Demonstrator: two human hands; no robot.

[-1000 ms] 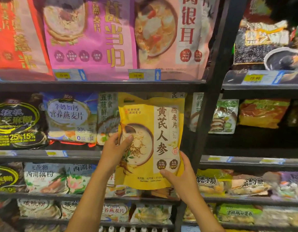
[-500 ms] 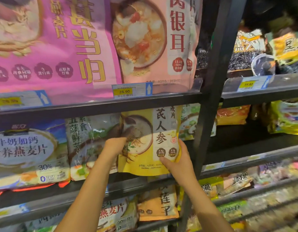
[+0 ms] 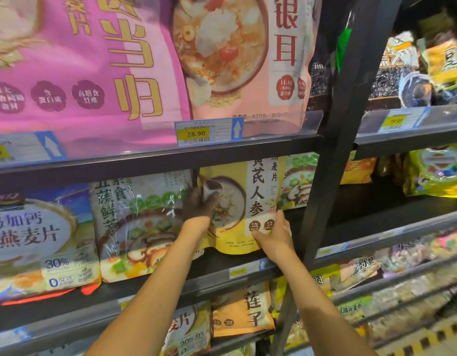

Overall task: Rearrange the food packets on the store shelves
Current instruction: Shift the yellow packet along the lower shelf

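On the middle shelf point(image 3: 155, 291), a yellow oatmeal packet point(image 3: 258, 201) is held upright, top hidden behind the upper shelf edge point(image 3: 145, 163), vegetable oatmeal packet point(image 3: 140, 227) just left, bare shelf right. Left hand point(image 3: 200, 205) grips its left edge; right hand point(image 3: 275, 235) clasps its lower right corner.

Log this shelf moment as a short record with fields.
item in hand: yellow packet, upright
left hand: grips the packet's left edge, in shadow
right hand: pinches the packet's lower right corner
place: middle shelf
left neighbour: green-and-white packet
shelf above: pink packet, price tag reading 28.90
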